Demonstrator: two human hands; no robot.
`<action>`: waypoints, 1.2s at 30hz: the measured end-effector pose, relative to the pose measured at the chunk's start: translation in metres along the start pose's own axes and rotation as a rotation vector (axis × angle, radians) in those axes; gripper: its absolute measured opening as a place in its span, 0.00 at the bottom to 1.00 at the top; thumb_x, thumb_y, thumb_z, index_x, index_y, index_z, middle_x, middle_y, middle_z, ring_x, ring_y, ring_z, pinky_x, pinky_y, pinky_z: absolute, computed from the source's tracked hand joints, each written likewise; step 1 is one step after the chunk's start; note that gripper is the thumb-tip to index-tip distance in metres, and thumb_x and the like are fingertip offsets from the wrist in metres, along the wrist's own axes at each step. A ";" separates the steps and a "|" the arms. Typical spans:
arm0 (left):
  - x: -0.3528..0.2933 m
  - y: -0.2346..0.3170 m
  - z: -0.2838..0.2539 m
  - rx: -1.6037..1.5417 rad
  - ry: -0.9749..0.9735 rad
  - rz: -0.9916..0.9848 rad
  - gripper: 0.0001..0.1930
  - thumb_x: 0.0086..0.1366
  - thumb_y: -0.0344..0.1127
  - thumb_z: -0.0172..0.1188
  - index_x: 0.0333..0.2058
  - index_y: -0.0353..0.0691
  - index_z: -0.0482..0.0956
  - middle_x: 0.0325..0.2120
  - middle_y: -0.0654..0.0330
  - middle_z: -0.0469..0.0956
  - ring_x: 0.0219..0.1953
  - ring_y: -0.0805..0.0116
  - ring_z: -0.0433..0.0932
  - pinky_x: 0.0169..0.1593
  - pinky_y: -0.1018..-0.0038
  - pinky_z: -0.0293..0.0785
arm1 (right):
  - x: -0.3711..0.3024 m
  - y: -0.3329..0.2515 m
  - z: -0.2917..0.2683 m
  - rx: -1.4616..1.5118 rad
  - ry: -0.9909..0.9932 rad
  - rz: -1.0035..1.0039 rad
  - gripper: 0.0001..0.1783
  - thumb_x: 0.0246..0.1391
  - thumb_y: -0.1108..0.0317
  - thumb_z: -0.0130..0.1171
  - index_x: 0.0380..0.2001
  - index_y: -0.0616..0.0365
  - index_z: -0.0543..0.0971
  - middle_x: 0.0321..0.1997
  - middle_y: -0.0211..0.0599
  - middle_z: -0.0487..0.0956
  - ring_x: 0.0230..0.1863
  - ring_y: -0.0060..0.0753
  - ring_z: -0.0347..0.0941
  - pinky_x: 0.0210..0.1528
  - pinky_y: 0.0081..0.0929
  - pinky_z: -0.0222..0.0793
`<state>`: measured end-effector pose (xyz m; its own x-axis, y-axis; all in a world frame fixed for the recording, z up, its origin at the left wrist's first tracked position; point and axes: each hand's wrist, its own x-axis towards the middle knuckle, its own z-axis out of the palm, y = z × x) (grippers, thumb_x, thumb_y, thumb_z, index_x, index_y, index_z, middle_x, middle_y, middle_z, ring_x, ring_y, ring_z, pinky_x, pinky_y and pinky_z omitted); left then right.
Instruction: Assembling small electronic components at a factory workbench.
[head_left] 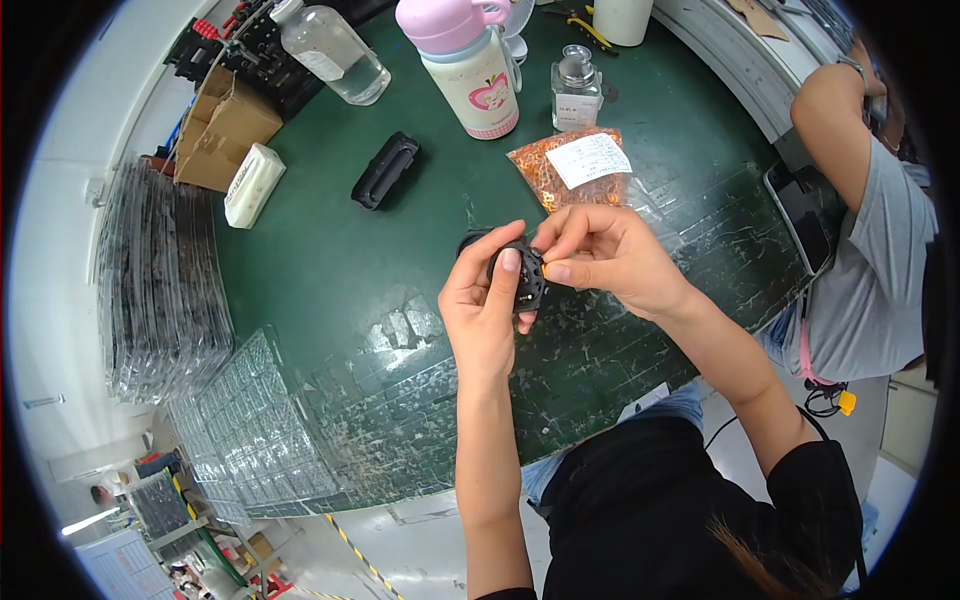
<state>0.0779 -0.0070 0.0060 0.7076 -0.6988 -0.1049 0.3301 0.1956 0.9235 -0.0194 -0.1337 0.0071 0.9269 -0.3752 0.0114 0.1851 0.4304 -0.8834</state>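
Note:
My left hand (pixel 487 290) is closed around a black plastic part (pixel 530 287) with a rounded outline and small holes or fittings on its face. The thumb presses on that face, and the fingers wrap behind it. At the part's right edge, my right hand (pixel 600 252) pinches with thumb and forefinger. A tiny orange piece (pixel 545 268) shows at those fingertips, mostly hidden. Just beyond the hands lies a clear bag (pixel 540 167) full of small orange pieces, with a white label on it. Farther left, a black oblong plastic shell (pixel 386 172) rests on the green table (pixel 300 270).
Stacked clear trays (pixel 165 290) stand at the left edge, beside a flat clear tray (pixel 255 430). A cardboard box (pixel 225 130), white block (pixel 254 187), clear bottle (pixel 335 55), pink-lidded flask (pixel 465 80) and glass jar (pixel 576 95) line the back. A person in grey (pixel 870 260) sits at right.

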 end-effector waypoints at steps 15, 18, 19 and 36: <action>-0.005 0.006 -0.001 0.120 -0.024 0.028 0.11 0.64 0.30 0.55 0.44 0.36 0.76 0.23 0.66 0.74 0.15 0.86 0.65 0.15 0.89 0.59 | 0.002 -0.004 -0.004 0.022 -0.093 0.071 0.10 0.44 0.80 0.63 0.26 0.59 0.72 0.39 0.36 0.71 0.42 0.22 0.69 0.45 0.20 0.67; -0.005 0.006 -0.002 0.104 -0.054 0.004 0.11 0.64 0.30 0.55 0.45 0.37 0.76 0.23 0.67 0.74 0.15 0.87 0.65 0.15 0.89 0.59 | 0.002 -0.002 -0.005 0.026 -0.137 0.078 0.12 0.43 0.79 0.64 0.29 0.57 0.70 0.38 0.34 0.70 0.41 0.21 0.67 0.45 0.19 0.67; -0.004 0.006 -0.003 0.105 -0.049 -0.001 0.12 0.64 0.30 0.55 0.45 0.37 0.77 0.22 0.68 0.74 0.15 0.87 0.65 0.15 0.89 0.58 | 0.003 0.000 -0.004 0.028 -0.135 0.069 0.13 0.43 0.79 0.64 0.30 0.57 0.70 0.39 0.34 0.69 0.41 0.20 0.66 0.44 0.19 0.67; -0.002 -0.008 -0.001 0.075 -0.313 -0.049 0.29 0.68 0.52 0.39 0.59 0.35 0.61 0.23 0.60 0.75 0.14 0.79 0.68 0.16 0.85 0.63 | 0.002 -0.004 -0.006 0.034 -0.129 0.051 0.11 0.49 0.70 0.63 0.33 0.58 0.73 0.39 0.31 0.67 0.33 0.19 0.69 0.29 0.14 0.68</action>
<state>0.0740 -0.0064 -0.0014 0.4618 -0.8860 -0.0423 0.3038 0.1132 0.9460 -0.0205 -0.1405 0.0078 0.9692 -0.2446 0.0292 0.1460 0.4749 -0.8679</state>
